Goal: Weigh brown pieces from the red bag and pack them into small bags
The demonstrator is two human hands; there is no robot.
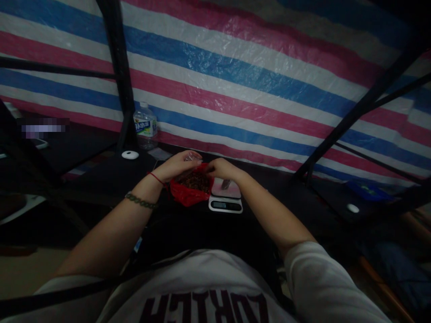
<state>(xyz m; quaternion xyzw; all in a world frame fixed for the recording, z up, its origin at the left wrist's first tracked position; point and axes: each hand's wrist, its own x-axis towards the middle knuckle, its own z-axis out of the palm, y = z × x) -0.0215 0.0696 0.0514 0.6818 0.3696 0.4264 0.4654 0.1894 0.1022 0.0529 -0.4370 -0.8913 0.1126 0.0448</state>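
A red plastic bag [188,196] lies open on the dark table, filled with small brown pieces [195,181] too fine to name. At its back left edge my left hand [178,166] has its fingers closed around a small clear plastic bag [193,156]. My right hand [225,169] reaches over the bag's right rim with bent, closed fingers; whatever is between them is hidden. Just under that wrist stands a white digital kitchen scale [225,205] with a small dark-and-clear item [226,184] on its plate. The digits on its display are unreadable.
Behind the table hangs a striped plastic sheet [215,98], with dark metal posts [124,80] at both sides. A clear bottle [146,130] and a white oval object [130,154] stand at left. Another white object [353,208] and a blue tray [368,190] lie at right.
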